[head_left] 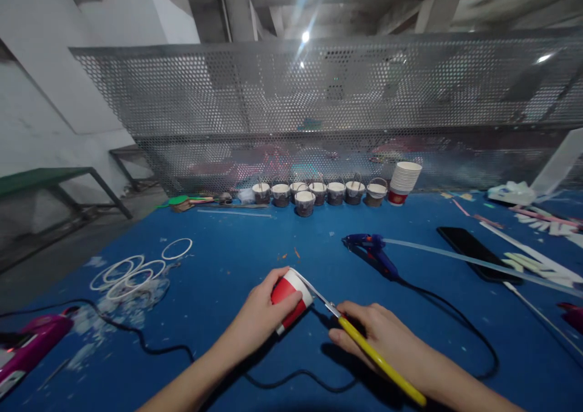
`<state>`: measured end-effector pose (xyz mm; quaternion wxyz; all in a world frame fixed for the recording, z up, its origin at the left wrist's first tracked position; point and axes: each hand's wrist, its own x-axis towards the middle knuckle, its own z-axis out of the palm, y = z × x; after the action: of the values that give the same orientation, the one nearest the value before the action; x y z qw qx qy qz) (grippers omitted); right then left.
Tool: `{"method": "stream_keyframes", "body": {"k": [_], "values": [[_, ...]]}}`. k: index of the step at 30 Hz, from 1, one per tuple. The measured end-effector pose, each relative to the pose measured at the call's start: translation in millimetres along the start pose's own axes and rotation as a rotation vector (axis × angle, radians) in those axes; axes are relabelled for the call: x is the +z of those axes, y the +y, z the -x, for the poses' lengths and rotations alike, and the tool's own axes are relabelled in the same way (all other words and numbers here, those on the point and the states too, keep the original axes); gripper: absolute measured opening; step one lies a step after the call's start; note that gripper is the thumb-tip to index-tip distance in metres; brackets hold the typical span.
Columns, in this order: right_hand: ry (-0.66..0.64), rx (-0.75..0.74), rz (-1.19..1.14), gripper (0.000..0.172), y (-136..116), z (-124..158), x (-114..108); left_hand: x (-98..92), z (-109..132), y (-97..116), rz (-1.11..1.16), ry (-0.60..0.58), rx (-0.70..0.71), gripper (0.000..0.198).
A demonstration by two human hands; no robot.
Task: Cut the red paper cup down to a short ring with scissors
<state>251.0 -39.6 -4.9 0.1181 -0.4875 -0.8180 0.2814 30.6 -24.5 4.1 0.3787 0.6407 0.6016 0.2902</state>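
My left hand (259, 315) is wrapped round a red and white paper cup (291, 300) lying on its side just above the blue table (228, 260). My right hand (382, 336) grips yellow-handled scissors (364, 348). The metal blades reach left and touch the cup's white rim. Both hands are close together at the table's near middle.
A blue glue gun (371, 251) with a black cord lies behind my right hand. A black phone (476, 251) and white strips lie to the right. White rings (132, 269) and a pink glue gun (31, 339) sit left. A row of cups (319, 193) and a cup stack (403, 181) stand at the back.
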Motion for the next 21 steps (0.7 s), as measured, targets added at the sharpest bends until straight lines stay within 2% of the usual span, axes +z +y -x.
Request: {"method": "stream_keyframes", "body": {"k": [9, 16, 19, 21], "values": [[0.018, 0.010, 0.005, 0.034, 2, 1, 2, 5.0, 1, 0, -0.124, 0.047, 0.026, 0.054], [0.016, 0.004, 0.013, 0.032, -1, -2, 0, 12.4, 2, -13, -0.227, 0.122, 0.204, 0.049], [0.026, 0.000, 0.018, 0.034, 1, 0, 3, 11.2, 1, -12, -0.228, 0.115, 0.194, 0.051], [0.026, 0.000, 0.014, 0.035, 2, 2, 4, 8.1, 0, -8, -0.149, 0.117, 0.158, 0.052]]}}
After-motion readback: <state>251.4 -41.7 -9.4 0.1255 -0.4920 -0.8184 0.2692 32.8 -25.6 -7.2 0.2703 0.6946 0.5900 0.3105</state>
